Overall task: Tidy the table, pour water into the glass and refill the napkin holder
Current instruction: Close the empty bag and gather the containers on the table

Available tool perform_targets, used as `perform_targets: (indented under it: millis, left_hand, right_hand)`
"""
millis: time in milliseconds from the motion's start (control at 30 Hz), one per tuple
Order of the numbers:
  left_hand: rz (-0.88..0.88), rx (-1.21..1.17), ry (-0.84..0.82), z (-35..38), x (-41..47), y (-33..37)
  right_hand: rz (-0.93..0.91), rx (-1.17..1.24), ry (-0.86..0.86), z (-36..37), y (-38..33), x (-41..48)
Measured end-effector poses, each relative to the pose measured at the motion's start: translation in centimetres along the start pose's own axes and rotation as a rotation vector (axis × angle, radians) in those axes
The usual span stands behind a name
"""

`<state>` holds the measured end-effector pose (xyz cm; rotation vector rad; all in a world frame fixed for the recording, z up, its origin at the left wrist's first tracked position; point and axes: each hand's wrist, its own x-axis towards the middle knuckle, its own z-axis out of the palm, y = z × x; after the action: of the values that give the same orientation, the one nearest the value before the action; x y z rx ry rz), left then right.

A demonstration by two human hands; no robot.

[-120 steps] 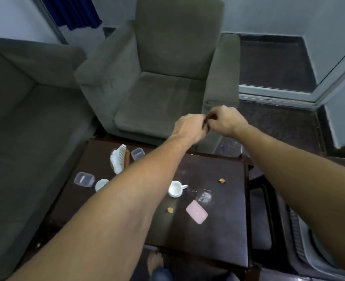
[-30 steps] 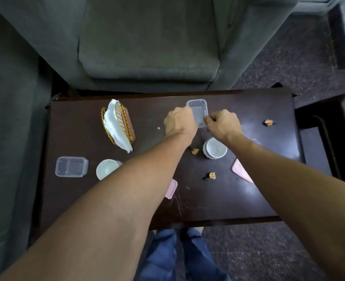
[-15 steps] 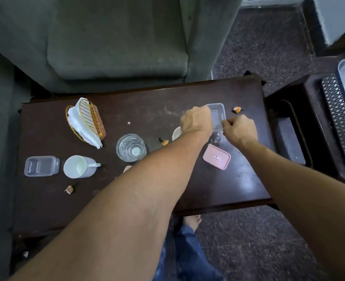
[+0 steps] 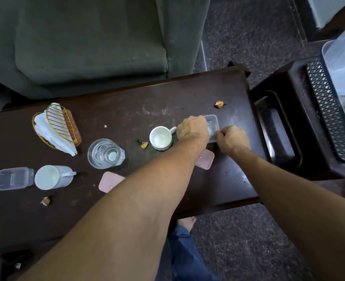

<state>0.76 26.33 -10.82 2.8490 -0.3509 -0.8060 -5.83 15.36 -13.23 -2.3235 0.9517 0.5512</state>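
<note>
Head view: both hands hold a clear plastic container on the table's 2 o'clock side.
The left hand curls over its left edge and the right hand pinches its near corner. The glass stands near the table's middle, with the napkin holder at 10 o'clock.

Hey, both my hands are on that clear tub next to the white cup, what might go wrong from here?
The left hand is right beside the white cup, by its handle; drawing back, it might tip the cup. The left forearm crosses above a pink lid, so a low pull-back might drag it across the table. The right hand grips the clear tub at its near corner only; lifted one-handed, it may tilt.
</note>
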Motion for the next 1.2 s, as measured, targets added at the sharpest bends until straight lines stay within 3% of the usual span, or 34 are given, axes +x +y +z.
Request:
perform_targets:
  millis: [333,700,900,1100,1200]
  left_hand:
    - [0.031,-0.032,0.149,-2.2,1.3,-0.3]
    - [0.048,-0.185,0.207,-1.8,5.5,1.3]
    - [0.047,-0.196,0.232,-2.1,6.4,0.2]
    - [-0.083,-0.257,0.315,-4.6,5.2,-2.6]
    - [-0.124,-0.246,0.313,-5.7,3.7,-4.5]
  right_hand:
    - [-0.057,-0.002,0.234,-3.6,-2.6,2.4]
    - [-0.082,-0.226,0.208,-2.7,-5.0,7.2]
    - [-0.1,-0.167,0.265,-2.7,-4.7,8.0]
    - [-0.252,-0.137,0.37,-2.7,-4.3,4.2]
    - [-0.349,-0.213,0.319,-2.3,-4.1,1.6]
